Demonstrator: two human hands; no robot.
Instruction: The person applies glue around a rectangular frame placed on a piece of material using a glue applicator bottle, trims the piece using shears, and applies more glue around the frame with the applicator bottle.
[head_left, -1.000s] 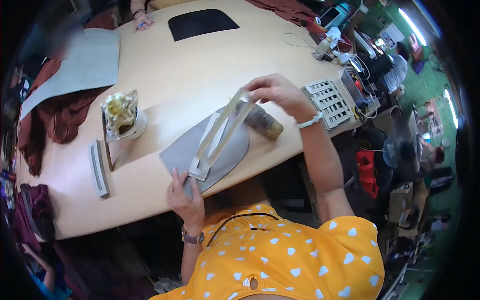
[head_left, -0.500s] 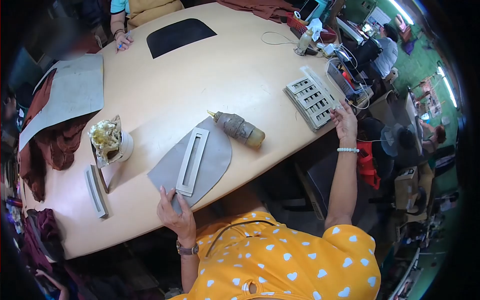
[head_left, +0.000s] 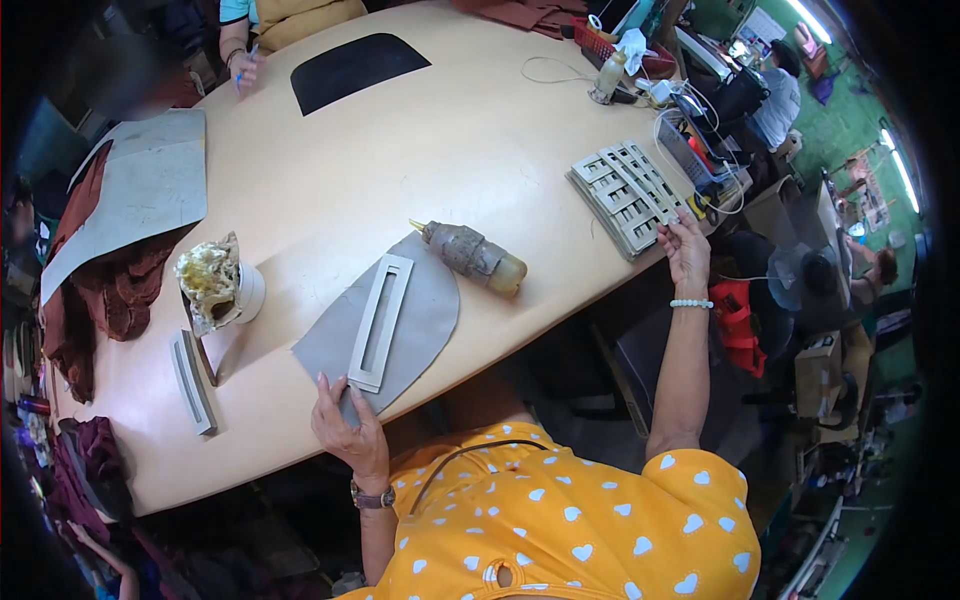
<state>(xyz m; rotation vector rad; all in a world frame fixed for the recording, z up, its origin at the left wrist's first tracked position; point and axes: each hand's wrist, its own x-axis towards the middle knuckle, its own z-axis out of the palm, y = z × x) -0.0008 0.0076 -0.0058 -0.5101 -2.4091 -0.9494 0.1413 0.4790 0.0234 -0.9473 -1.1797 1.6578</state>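
My left hand (head_left: 350,432) is at the table's near edge, its fingers and thumb closed on the lower end of a grey leather-like sheet (head_left: 432,345). On that sheet lies a pale, long slotted frame (head_left: 394,300), its near end close to my fingertips. My right hand (head_left: 685,250) pinches the near end of a pale slotted strip (head_left: 637,183) above a stack of similar slotted pieces (head_left: 607,205) at the right edge. Between the hands, a bottle wrapped in grey tape (head_left: 470,255) lies on its side, its narrow tip pointing left.
A white tub (head_left: 252,292) with a crusted top and a curved grey slotted piece (head_left: 190,382) are at left. Behind lie a black panel (head_left: 358,72) and a pale sheet on brown material (head_left: 130,290). A co-worker's hand (head_left: 243,70) holds a blue pen. Cables and a basket stand right.
The strip in my right hand has shifted left and now lies across the stack's top. My left hand stays at the grey sheet. The co-worker's hand has lifted slightly.
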